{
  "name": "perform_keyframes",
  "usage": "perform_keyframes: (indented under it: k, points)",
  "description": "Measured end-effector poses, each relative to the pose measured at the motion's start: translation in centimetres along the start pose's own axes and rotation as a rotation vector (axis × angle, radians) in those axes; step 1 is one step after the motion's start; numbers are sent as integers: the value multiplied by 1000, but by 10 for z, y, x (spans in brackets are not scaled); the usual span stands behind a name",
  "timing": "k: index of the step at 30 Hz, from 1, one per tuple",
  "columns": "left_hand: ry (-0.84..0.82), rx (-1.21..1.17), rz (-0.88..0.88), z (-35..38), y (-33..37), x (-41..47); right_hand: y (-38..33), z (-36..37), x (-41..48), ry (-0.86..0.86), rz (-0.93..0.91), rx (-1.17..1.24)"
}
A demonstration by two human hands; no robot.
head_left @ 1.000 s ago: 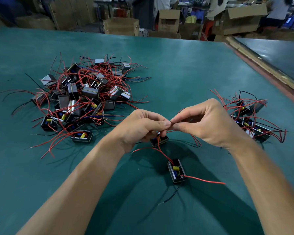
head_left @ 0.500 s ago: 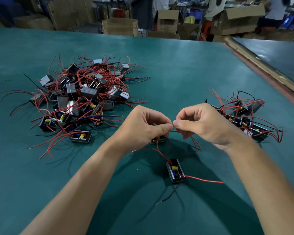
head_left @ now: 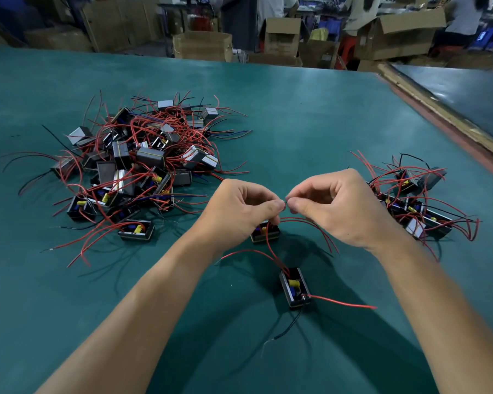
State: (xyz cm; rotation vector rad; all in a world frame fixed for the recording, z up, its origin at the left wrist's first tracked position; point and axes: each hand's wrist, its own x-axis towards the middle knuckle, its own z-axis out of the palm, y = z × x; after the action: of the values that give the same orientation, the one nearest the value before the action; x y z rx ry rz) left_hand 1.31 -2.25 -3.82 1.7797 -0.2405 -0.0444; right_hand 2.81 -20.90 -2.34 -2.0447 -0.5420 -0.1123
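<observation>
Red leads [head_left: 269, 245] from two small black modules are the work in hand. They rise to meet in the air between the two hands, above the middle of the green desk [head_left: 296, 123]. On the desk a big heap [head_left: 137, 166] of such modules, tangled in wire, lies to the left. A smaller group [head_left: 416, 206] lies to the right and is probably the finished lot. The near module [head_left: 295, 288] rests open side up close to the person, with a loose red lead [head_left: 342, 303] running right and a black lead [head_left: 292, 325] trailing toward the person. The second module [head_left: 265, 236] sits just under the left hand [head_left: 239, 211]. That hand and the right hand [head_left: 342, 211] face each other, fingers [head_left: 278, 206] curled, each pinching a lead end between thumb and forefinger, with the fingertips almost touching. The bare tips are too small to show whether they are twisted yet.

The step looks like joining two leads by twisting. The next move calls for rolling the tips round each other under a firm pinch, with enough slack that neither module drags.
</observation>
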Motion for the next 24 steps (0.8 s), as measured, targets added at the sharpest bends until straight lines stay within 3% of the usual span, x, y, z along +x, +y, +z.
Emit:
perform_keyframes:
  k: [8,14,16,19,21,24]
  points:
    - [-50,-109,-85,-4,4,0,4,2,-1,52,-40,-60]
    - [-22,-43,-20,-2,5,-2,0,0,-1,-8,-14,-113]
    - [-9,84,65,-1,4,-2,-3,0,-1,-44,56,-69]
    - [5,339,237,0,2,-5,-9,1,0,-121,328,165]
    - [7,376,273,0,2,-5,-11,0,1,-189,485,289]
    - [11,331,247,1,0,-3,-9,-3,0,-203,447,304]
